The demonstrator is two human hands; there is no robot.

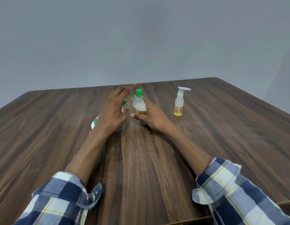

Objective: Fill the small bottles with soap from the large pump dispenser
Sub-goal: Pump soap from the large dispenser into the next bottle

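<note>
Dark wood-grain table [157, 159] ran up to a plain grey wall [141, 38], far right corner in view, a few pale crumbs on the top. Right hand [151, 116] gripped a small green-capped bottle [139, 104] at table centre, thumb and fingers round its base, bottle tilted left, amber liquid low, foam above. Left hand [112, 109] was held w/ fingers spread and straight, holding nothing, motion-blurred. It hid most of the large dispenser [94, 123]: only a white lower corner and green bits of the pump showed. Second small pump bottle [179, 103] stood upright well to the right, amber liquid in the bottom part, label unreadable. Plaid sleeves [59, 200] cut off at frame bottom.
</note>
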